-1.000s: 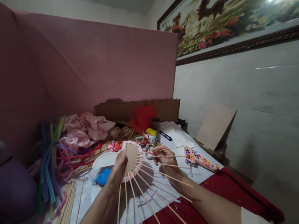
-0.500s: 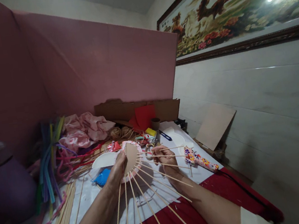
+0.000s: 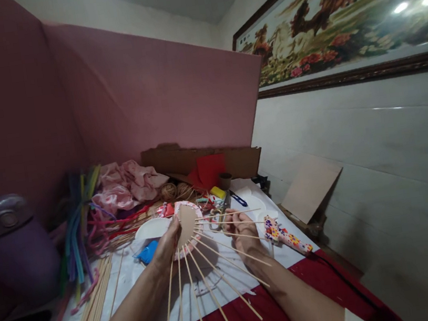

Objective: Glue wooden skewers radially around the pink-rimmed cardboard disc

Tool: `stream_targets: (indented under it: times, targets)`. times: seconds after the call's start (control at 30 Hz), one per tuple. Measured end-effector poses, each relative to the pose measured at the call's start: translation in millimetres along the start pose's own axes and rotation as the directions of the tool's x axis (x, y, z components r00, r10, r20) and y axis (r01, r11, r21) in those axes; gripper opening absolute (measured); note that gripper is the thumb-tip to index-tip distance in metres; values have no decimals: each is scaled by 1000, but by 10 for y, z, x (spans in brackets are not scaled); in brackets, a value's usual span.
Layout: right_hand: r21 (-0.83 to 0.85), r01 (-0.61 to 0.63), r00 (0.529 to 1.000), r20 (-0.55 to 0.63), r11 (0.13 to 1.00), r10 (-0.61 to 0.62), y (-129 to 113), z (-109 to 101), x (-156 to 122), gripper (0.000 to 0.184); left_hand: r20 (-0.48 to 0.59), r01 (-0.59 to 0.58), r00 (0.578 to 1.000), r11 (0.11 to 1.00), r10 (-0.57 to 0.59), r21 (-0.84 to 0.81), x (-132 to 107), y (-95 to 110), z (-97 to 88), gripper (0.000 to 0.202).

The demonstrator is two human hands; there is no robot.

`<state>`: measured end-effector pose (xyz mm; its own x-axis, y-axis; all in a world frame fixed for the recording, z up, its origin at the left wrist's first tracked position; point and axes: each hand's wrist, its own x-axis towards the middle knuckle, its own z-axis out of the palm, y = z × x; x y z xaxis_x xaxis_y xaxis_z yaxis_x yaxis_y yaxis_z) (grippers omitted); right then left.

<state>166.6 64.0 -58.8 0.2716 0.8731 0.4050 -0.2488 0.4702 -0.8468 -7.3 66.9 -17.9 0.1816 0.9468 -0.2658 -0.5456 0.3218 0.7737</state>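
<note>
A cardboard disc (image 3: pixel 187 221) edged with pink-and-white patterned trim is held at its left side in my left hand (image 3: pixel 170 240), fingers closed around the edge. Several thin wooden sticks (image 3: pixel 220 292) fan out from the disc toward me and to the right. My right hand (image 3: pixel 242 226) is closed with bent fingers on one of the upper sticks, right of the disc. Its exact fingertip contact is partly hidden. Just beyond that hand lie scissors (image 3: pixel 217 218). A flower-patterned glue gun (image 3: pixel 286 235) rests to its right.
Loose sticks (image 3: pixel 93 305) and pipe cleaners (image 3: pixel 77 227) lie on the left, near a purple container (image 3: pixel 15 247). A blue packet (image 3: pixel 147 252), twine balls (image 3: pixel 168 191), red paper (image 3: pixel 209 170) and a utility knife (image 3: pixel 238 198) sit farther back. A red cloth (image 3: pixel 310 280) covers the near edge.
My right hand has shifted slightly right and down, away from the disc. My left hand still holds the disc, and the camera view has turned a little.
</note>
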Motion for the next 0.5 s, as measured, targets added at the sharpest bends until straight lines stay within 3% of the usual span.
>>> stream_targets:
  times: [0.13, 0.27, 0.4, 0.5]
  targets:
    - [143, -96, 987, -115, 985, 113, -133, -85, 81, 21, 7, -11, 1000, 1000, 11, -14, 17, -9, -24, 43]
    - [217, -85, 954, -264, 972, 142, -285, -175, 157, 21, 7, -32, 999, 999, 32, -10, 48, -16, -49, 40]
    - [198, 27, 874, -481, 980, 73, -459, -268, 227, 19, 21, -44, 999, 999, 44, 5, 49, -8, -69, 39]
    - [21, 99, 796, -602, 995, -67, -653, -332, 249, 17, 45, -49, 998, 999, 48, 23, 42, -13, -74, 44]
